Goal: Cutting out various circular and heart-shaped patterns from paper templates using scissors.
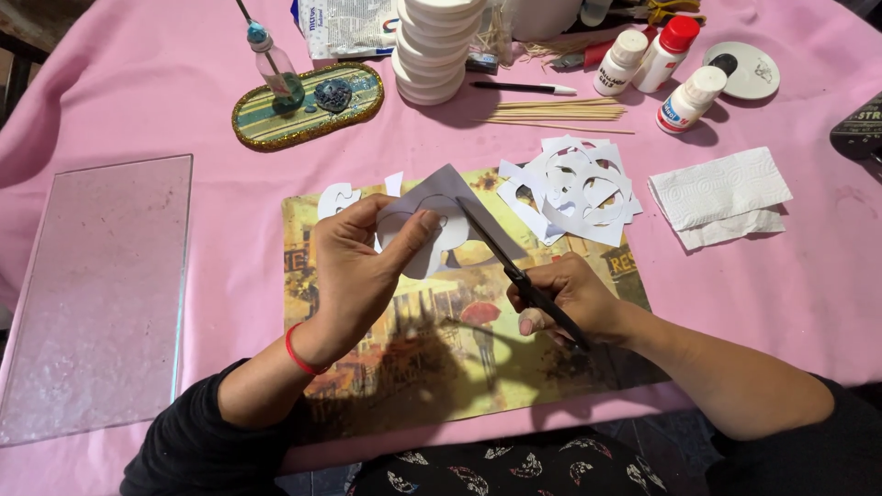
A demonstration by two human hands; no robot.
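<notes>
My left hand point(354, 266) pinches a white sheet of paper point(439, 197) with a rounded shape partly cut out of it, held above a picture mat point(441, 358). My right hand point(570, 298) grips black scissors point(501, 248), whose blades point up and left into the paper's edge. A red band circles my left wrist. Both sleeves are black.
A pile of cut-out paper scraps point(574, 188) lies right of the mat, a folded paper towel point(721, 197) further right. A glass pane point(96, 294) rests at the left. At the back stand glue bottles point(661, 60), wooden skewers point(556, 112), stacked white discs point(432, 50), an oval glitter tray point(308, 106).
</notes>
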